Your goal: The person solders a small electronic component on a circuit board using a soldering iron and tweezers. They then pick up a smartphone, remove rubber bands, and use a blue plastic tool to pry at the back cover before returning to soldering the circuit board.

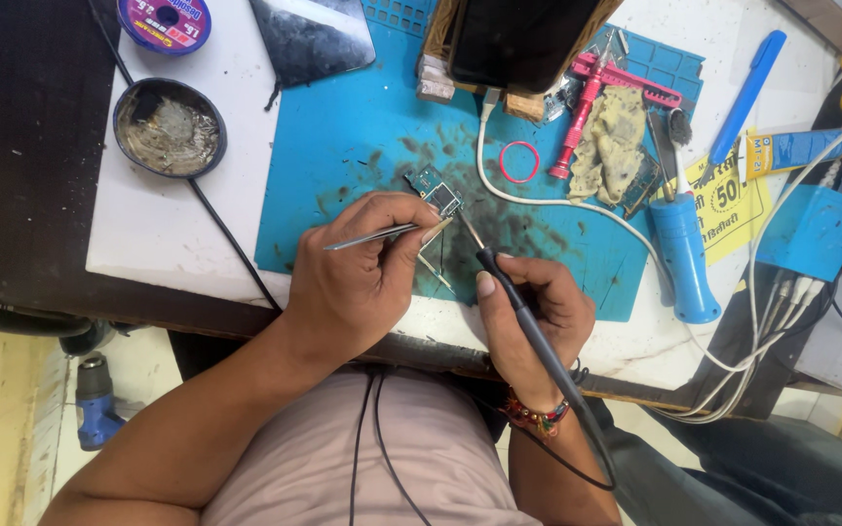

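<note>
A small circuit board (435,188) lies on a stained blue work mat (363,127). My left hand (358,278) grips thin metal tweezers (374,236), its fingertips right beside the board. My right hand (530,317) holds a black soldering iron (528,321) like a pen. The iron's fine tip points up to the board's lower right edge. Its cable runs back past my wrist.
A round tin of dirty flux (169,128) and a solder spool (164,21) sit at the left. A dark phone (518,39) in a holder, a red tool (592,93), a soiled cloth (611,141), a red ring (518,162), blue tools (684,258) and white cables (577,205) crowd the right.
</note>
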